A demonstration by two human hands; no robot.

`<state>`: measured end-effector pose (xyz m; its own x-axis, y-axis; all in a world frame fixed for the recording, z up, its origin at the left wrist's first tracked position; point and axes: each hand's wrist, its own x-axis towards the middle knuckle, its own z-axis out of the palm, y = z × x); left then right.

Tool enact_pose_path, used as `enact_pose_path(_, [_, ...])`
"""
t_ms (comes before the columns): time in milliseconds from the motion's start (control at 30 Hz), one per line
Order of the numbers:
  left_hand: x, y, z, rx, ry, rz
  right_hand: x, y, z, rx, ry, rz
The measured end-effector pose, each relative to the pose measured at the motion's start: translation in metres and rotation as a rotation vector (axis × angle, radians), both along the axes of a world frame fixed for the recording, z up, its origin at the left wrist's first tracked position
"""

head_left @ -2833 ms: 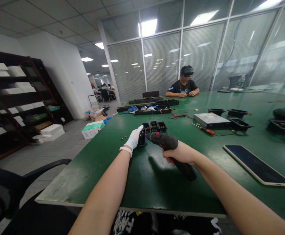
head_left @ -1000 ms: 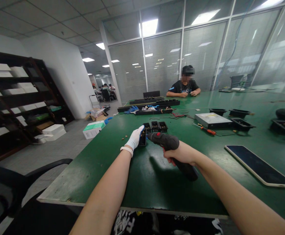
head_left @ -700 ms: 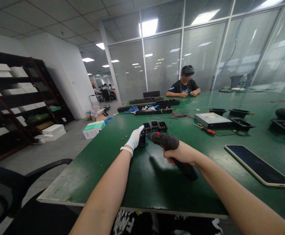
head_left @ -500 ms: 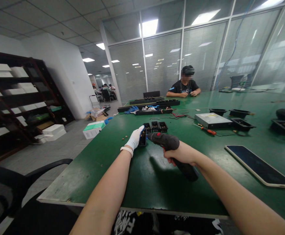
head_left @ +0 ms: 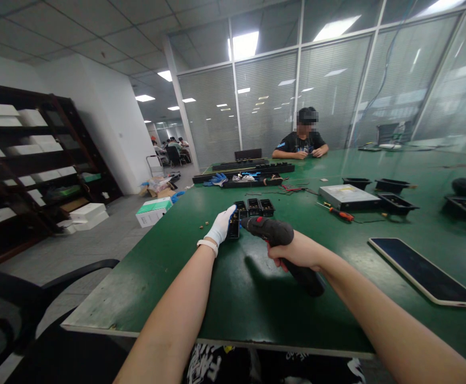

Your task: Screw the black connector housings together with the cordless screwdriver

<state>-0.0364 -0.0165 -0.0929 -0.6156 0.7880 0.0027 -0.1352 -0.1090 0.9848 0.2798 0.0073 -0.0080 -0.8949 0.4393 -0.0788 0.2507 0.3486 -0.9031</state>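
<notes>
My left hand, in a white glove with blue at the fingertips, is closed around the side of a small black plastic housing on the table. My bare right hand grips a black cordless drill by its handle. The drill's nose points left at the housing; whether its tip touches a screw is too small to tell. Just beyond stand similar black housings with small brass-coloured bits inside. Left of the gloved hand lie a few tiny brass-coloured pieces.
On the green table, a phone lies at right. Farther back are an orange-handled screwdriver, a flat metal box, black trays and a blue glove. A co-worker sits across the table.
</notes>
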Motion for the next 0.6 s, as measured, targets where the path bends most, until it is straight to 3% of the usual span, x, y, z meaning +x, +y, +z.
enact_pose_path(600, [0.0009, -0.0011, 0.0018, -0.052, -0.071, 0.011, -0.0012, 0.0003, -0.0012, -0.050, 0.008, 0.005])
